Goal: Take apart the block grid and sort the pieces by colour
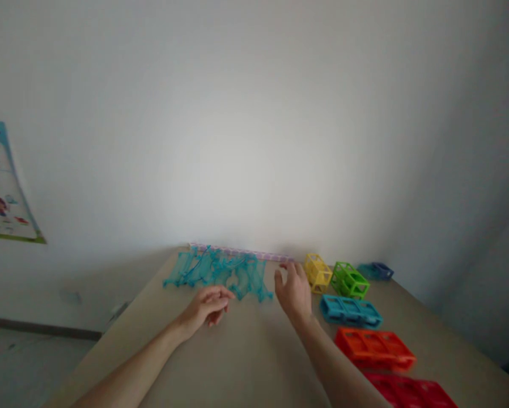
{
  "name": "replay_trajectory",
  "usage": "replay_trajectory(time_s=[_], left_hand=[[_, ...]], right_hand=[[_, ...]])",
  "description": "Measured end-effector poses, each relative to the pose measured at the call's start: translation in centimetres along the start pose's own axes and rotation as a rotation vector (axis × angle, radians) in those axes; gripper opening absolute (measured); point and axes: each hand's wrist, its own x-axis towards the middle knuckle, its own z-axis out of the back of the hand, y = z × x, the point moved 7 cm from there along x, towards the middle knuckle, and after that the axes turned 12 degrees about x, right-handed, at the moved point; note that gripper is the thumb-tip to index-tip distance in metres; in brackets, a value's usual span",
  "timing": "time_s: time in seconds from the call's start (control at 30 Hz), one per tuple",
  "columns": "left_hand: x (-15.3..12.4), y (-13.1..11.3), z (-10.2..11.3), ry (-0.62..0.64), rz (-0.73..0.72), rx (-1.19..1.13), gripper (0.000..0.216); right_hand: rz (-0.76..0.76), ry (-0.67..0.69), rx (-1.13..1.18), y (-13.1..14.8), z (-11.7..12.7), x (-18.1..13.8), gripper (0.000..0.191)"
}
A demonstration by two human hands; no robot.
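My left hand [210,305] hovers over the table just in front of sheer teal mesh bags [220,269], its fingers loosely bent and nothing visible in it. The bags lie flat, side by side and partly overlapping, with thin cords along them. To their right is my right hand [295,286], thumb and fingers apart and also without anything visible in it. Close beside that hand stands a yellow open-frame plastic block [317,273]. A green open-frame block [350,280] is a little farther right.
A blue frame block [350,311], an orange one [374,348] and a red one [410,390] line the table's right side. A dark blue piece [382,271] sits at the far right corner. Along the wall runs a purple patterned strip [241,251]. A poster [8,187] hangs left.
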Motion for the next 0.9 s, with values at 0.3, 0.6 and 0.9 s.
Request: replay_trajectory(time_s=[0.3,0.6,0.9], left_hand=[[0.1,0.2,-0.7,0.032,0.017,0.238,0.034],[0.3,0.7,-0.7,0.040,0.045,0.281,0.034],[0.1,-1.4,0.7,-0.320,-0.273,0.771,0.017]], right_hand=[[-0.152,0.109,0.134,-1.7,-5.9,-2.3,0.054],[-0.233,0.133,0.184,-2.5,-5.9,-2.4,0.028],[-0.083,0.114,0.123,0.2,-4.8,-3.0,0.058]])
